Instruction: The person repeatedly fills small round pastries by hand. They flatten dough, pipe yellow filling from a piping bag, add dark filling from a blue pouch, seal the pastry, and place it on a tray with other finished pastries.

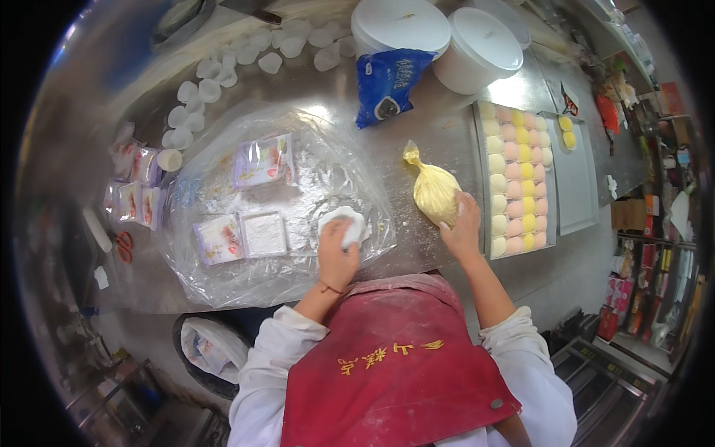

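Observation:
My left hand (337, 253) is closed around a soft white round piece (356, 232), dough or wrapper, I cannot tell which. It is over the clear plastic sheet (192, 264), which is dusted with white powder. My right hand (463, 227) grips the lower side of a piping bag (435, 186) filled with pale yellow filling, its twisted end pointing away from me. On the sheet are a square dish of white powder (264, 235) and printed packets, one (218, 240) beside the dish and another (262, 161) farther back.
Right of the bag, a metal tray holds rows of pastel balls (512, 179); a second tray (577, 190) bears two yellow ones. White tubs (477, 56) and a blue bag (389, 83) stand behind. White cups (210, 91), packets (141, 165) and red scissors (124, 246) lie left.

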Demonstrator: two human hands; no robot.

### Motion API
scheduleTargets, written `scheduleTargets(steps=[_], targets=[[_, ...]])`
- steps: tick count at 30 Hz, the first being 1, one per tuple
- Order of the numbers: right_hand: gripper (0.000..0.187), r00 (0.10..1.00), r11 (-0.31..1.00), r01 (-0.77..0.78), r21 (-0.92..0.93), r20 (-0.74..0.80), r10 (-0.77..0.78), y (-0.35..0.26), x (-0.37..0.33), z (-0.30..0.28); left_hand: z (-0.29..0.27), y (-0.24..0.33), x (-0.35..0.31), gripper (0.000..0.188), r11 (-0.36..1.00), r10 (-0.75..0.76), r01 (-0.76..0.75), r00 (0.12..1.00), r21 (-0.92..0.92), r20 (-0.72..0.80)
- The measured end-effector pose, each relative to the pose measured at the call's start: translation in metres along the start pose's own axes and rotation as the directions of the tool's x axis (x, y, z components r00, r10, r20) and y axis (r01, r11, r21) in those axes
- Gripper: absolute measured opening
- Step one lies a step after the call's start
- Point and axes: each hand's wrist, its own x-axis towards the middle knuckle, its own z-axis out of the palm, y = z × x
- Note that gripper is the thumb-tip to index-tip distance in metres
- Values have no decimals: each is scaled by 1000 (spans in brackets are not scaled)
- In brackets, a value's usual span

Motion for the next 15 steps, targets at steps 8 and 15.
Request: scheduleTargets(steps=[8, 15], targets=[[62, 897, 940, -297, 167, 386, 215, 45, 14, 9, 142, 35, 83, 51, 425, -377, 554, 828, -716, 416], [72, 812, 749, -402, 526, 582, 28, 27, 9, -39, 111, 65, 112, 42, 363, -299, 810, 569, -460, 766]])
